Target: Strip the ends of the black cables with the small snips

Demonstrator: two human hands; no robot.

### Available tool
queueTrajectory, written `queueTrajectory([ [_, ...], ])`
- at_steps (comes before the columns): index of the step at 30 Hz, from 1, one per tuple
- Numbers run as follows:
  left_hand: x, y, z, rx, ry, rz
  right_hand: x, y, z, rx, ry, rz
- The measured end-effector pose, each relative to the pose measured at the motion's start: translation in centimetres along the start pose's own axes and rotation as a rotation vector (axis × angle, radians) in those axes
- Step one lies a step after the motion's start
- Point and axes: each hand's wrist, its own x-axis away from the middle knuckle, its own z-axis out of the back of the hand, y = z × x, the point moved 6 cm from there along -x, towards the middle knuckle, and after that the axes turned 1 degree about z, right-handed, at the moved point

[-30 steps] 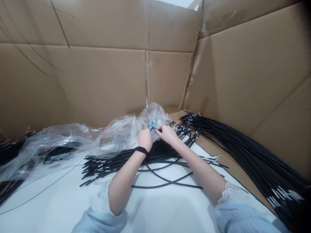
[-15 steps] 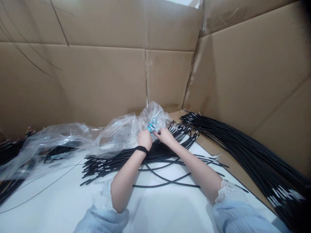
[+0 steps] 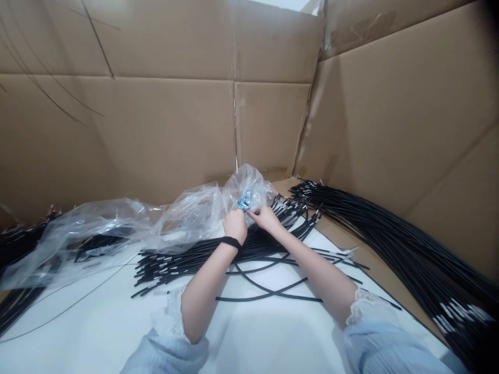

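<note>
My left hand (image 3: 235,225) is closed, its back turned to me, at the near edge of a clear plastic bag (image 3: 246,179). Beside it, my right hand (image 3: 265,218) pinches with thumb and forefinger. Small shiny blue and silver pieces (image 3: 245,199) lie in the bag just beyond both hands; their kind is too small to tell. What the fingers hold is hidden. Under my wrists runs a bundle of black cables (image 3: 202,257) with pale marks near their ends. A few loose cables cross in front of the bundle.
A larger clear plastic bag (image 3: 187,210) lies to the left, over more dark cables. Another long bundle of black cables (image 3: 374,223) stretches along the right side. Tall cardboard walls (image 3: 167,130) stand behind and to the right of the white table surface (image 3: 97,332).
My left hand has shifted very slightly to the right. The right hand stays almost in place at the bag, and the view has moved a little.
</note>
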Motion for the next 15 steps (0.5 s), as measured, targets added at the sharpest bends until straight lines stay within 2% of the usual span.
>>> queueTrajectory([
  [9, 0.14, -0.01, -0.13, -0.002, 0.028, 0.021, -0.07, 0.21, -0.41, -0.058, -0.023, -0.04],
  [15, 0.38, 0.65, -0.25, -0.001, 0.019, -0.039, -0.17, 0.59, -0.41, -0.129, -0.077, -0.074],
])
